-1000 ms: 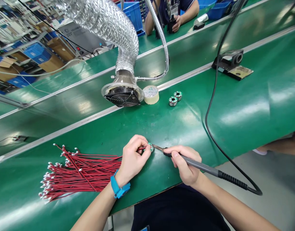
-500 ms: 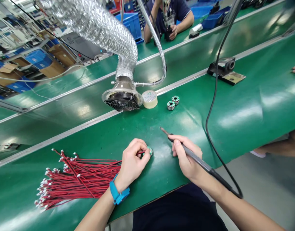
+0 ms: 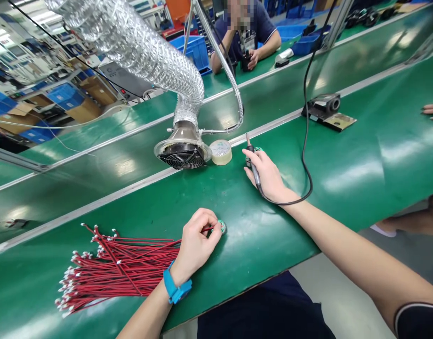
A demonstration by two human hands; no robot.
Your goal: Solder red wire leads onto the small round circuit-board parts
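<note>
My left hand (image 3: 199,235) is closed in a pinch on a red wire (image 3: 207,229), whose end meets a small round part with a green circuit board (image 3: 221,226) on the green bench. Beside that wrist lies a bundle of red wires (image 3: 132,263) with white connectors. Farther out, my right hand (image 3: 268,176) holds a soldering iron (image 3: 253,169), its tip pointing away from me and its cord looping over the forearm. Two more round parts with a green board (image 3: 259,149) are at the right fingers, mostly hidden by them; whether they are touched I cannot tell.
A fume duct with a fan (image 3: 184,155) hangs over the bench, beside a tape roll (image 3: 221,152). An iron stand (image 3: 329,110) sits at the back right. Another person's hand (image 3: 432,110) rests at the right edge; a co-worker (image 3: 250,47) sits opposite.
My right hand has moved away from me with the soldering iron, from near the left hand to the round parts at the back. The left hand keeps its pinch in place.
</note>
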